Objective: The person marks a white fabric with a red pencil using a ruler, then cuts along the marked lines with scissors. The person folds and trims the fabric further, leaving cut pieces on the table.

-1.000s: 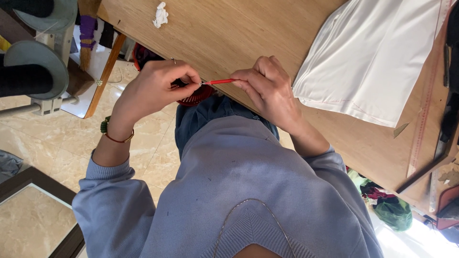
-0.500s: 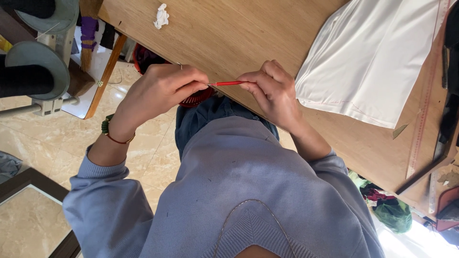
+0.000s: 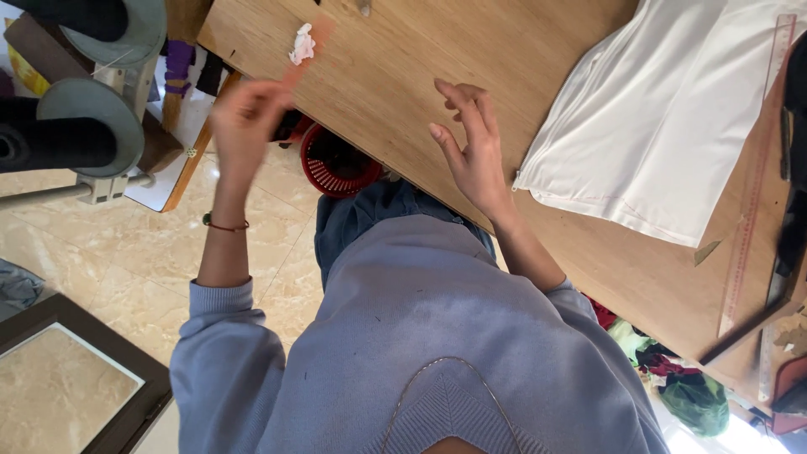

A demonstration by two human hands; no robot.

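Note:
My left hand (image 3: 244, 118) is raised at the table's left edge, blurred by motion, and closed on a thin red pencil (image 3: 304, 55) that points up toward a crumpled white scrap (image 3: 301, 44). My right hand (image 3: 471, 155) hovers over the wooden table (image 3: 403, 76) with its fingers spread and nothing in it. A folded white cloth (image 3: 672, 126) lies on the table to the right of that hand. A red thread bracelet sits on my left wrist.
A red plastic basket (image 3: 336, 164) stands on the floor under the table edge. A long ruler (image 3: 746, 219) lies along the table's right side. Large dark thread cones on a stand (image 3: 84, 126) are at the far left. Cloth scraps (image 3: 672, 378) lie on the floor, lower right.
Both hands held the red pencil together at the table edge. Now my left hand has swung up and left with it, and my right hand has let go and spread open.

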